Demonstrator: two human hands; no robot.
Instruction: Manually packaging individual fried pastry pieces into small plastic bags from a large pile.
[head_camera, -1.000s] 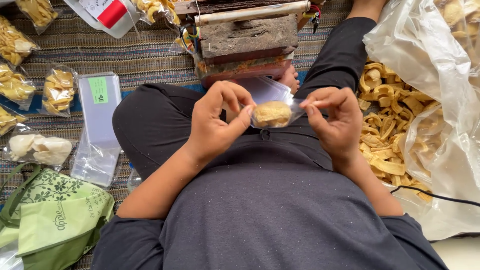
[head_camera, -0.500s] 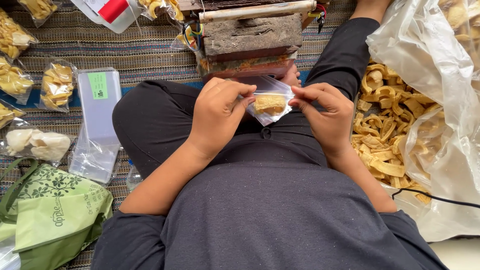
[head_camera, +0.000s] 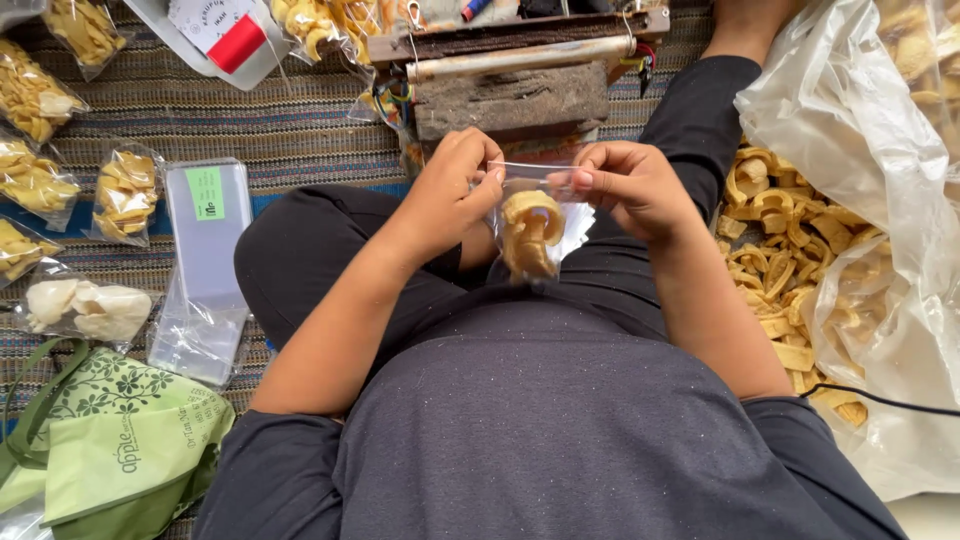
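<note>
Left hand (head_camera: 448, 195) fingertips are hiding the small clear bag (head_camera: 535, 225) top corner — right hand (head_camera: 628, 185) is covering the other. Big plastic sack (head_camera: 880, 200) is running off the right edge. Green bag (head_camera: 110, 440) is getting cut off bottom left — sealer (head_camera: 515, 70) top is cropped.

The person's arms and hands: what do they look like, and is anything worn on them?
Both are bare from above the elbow down: the left hand and the right hand wear no gloves, and no rings, watch or bracelet show. Short dark grey sleeves of a faintly speckled T-shirt end above the elbows. The nails look short and unpainted.
</note>
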